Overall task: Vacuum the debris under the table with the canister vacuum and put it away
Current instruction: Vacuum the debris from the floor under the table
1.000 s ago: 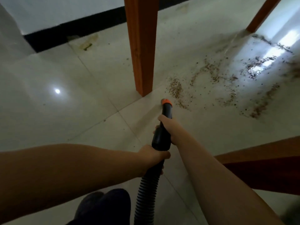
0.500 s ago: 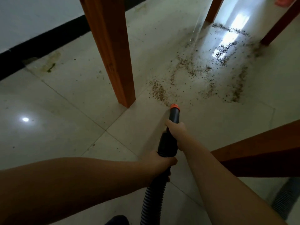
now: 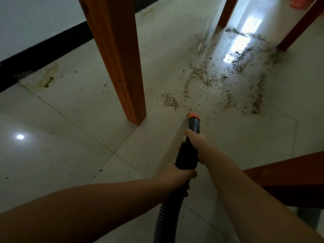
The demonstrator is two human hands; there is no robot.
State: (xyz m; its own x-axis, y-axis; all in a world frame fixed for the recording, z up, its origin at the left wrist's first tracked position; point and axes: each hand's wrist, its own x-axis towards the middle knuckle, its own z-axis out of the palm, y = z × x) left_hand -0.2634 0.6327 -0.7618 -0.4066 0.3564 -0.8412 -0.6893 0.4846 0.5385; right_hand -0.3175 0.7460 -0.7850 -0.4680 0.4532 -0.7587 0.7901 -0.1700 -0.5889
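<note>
Both my hands hold the black vacuum hose handle (image 3: 186, 155). My right hand (image 3: 196, 141) grips it near the front, just behind the orange-tipped nozzle (image 3: 192, 117). My left hand (image 3: 175, 178) grips the rear end, where the ribbed hose (image 3: 166, 220) joins and runs down out of view. The nozzle points at brown crumbly debris (image 3: 219, 81) scattered over the pale tiled floor between the table legs. The nearest patch of debris (image 3: 170, 100) lies a short way beyond the tip. The canister is not in view.
A thick orange wooden table leg (image 3: 119, 58) stands just left of the nozzle. Two more legs (image 3: 226, 11) (image 3: 301, 25) stand at the far side. A wooden rail (image 3: 289, 178) crosses at lower right. A wall with black skirting (image 3: 43, 42) runs along the left.
The view has swung right and closed in on the table; the nozzle has moved forward to the near edge of the debris. Both hands keep the same grip on the handle.
</note>
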